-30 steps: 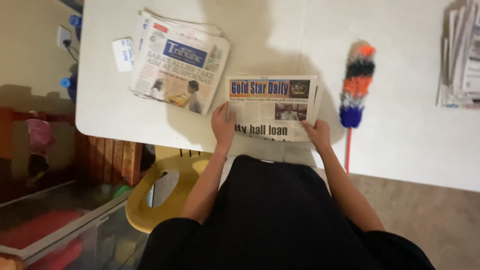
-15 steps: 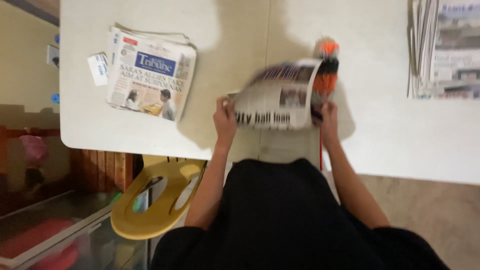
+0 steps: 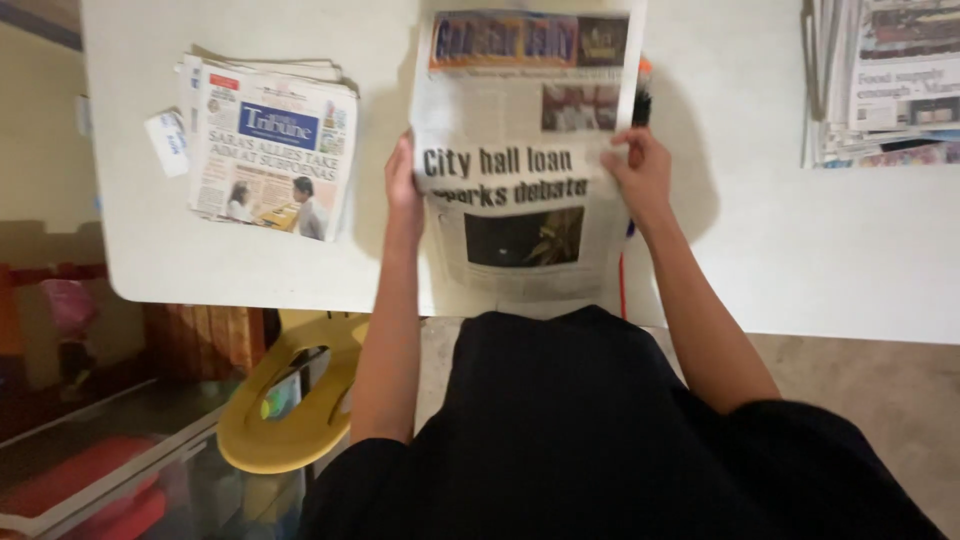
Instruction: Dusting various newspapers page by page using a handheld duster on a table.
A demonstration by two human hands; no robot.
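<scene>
Both hands hold one newspaper (image 3: 520, 160) opened out full-length over the white table (image 3: 760, 250) — the left hand (image 3: 402, 190) curled around its left edge, the right hand (image 3: 640, 172) pinching the right edge with thumb on the front page. A red-handled duster (image 3: 623, 285) peeks from under the paper. To the left lies a folded stack of newspapers (image 3: 268, 150) beside a small white card (image 3: 167, 143); another paper pile (image 3: 880, 80) sits far right — a yellow chair (image 3: 290, 400) stands below the table edge.
</scene>
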